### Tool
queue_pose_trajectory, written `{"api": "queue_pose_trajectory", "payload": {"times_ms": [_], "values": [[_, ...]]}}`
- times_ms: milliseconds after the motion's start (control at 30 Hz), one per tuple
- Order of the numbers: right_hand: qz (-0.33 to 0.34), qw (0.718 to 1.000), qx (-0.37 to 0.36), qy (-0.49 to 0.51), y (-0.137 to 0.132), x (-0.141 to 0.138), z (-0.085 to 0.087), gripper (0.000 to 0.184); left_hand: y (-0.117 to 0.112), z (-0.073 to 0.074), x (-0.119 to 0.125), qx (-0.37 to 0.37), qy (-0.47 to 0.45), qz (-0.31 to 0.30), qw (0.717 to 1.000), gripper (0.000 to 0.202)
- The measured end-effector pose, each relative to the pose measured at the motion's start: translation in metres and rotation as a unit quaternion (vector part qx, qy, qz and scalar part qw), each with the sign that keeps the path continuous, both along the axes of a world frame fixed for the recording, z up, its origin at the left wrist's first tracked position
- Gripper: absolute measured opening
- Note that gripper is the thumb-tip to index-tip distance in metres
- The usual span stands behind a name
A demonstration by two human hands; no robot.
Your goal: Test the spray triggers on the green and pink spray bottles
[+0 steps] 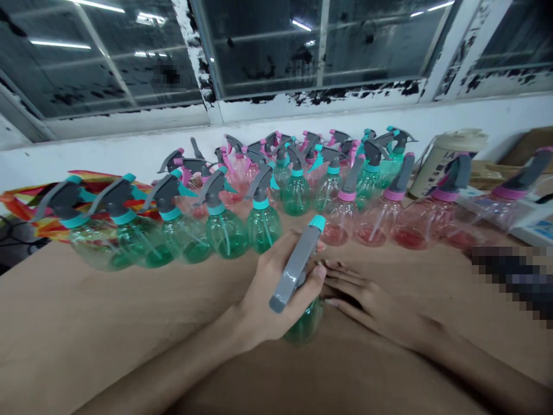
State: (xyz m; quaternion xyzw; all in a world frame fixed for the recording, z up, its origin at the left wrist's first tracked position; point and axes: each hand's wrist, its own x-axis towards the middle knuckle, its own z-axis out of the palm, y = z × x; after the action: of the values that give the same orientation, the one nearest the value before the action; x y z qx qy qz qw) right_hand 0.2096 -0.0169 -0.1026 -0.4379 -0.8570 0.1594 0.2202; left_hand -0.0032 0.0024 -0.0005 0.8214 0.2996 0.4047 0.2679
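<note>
The left grip (264,293) is curled at frame centre; the right grip (377,304) is held outstretched, right of centre.

Cool, rather dim light falls evenly over the worktop (64,300), which darkens into soft, loose-edged shadow toward the bottom. Bright streaks of tube light (99,6) glare off the dark window panes (268,52). The outermost spray bottles (99,248) smear and lean outward under wide-angle distortion. Lettering on the pale canister (444,161) is too blurred to read fully. Coarse pixelation masks a dark patch (518,279) at the right edge.
</note>
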Motion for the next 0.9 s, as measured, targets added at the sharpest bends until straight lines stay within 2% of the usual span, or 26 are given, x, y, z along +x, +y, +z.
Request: {"api": "queue_pose_trajectory", "payload": {"times_ms": [200, 333, 433, 633, 800, 900], "values": [[0.009, 1.0, -0.006, -0.019, 0.002, 0.001, -0.001, 0.049, -0.004, 0.001, 0.002, -0.026, -0.009, 0.023, 0.999, 0.004], [-0.003, 1.0, -0.007, -0.013, 0.001, 0.0, -0.001, 0.049, -0.006, 0.003, 0.002, -0.027, -0.011, 0.031, 0.999, 0.006], [-0.009, 1.0, -0.002, -0.012, 0.0, 0.0, 0.0, 0.05, -0.001, 0.002, 0.001, -0.006, 0.005, 0.031, 0.999, 0.012], [-0.007, 1.0, -0.012, -0.025, -0.001, -0.001, 0.004, 0.049, 0.008, -0.003, 0.0, 0.007, 0.003, 0.068, 0.998, 0.025], [-0.007, 1.0, -0.015, -0.02, 0.0, -0.001, 0.002, 0.048, 0.004, -0.004, 0.003, 0.025, -0.001, 0.053, 0.998, 0.007], [-0.007, 1.0, -0.015, -0.02, 0.0, -0.001, 0.002, 0.047, 0.003, -0.006, 0.004, 0.02, -0.006, 0.055, 0.998, 0.004]]}}
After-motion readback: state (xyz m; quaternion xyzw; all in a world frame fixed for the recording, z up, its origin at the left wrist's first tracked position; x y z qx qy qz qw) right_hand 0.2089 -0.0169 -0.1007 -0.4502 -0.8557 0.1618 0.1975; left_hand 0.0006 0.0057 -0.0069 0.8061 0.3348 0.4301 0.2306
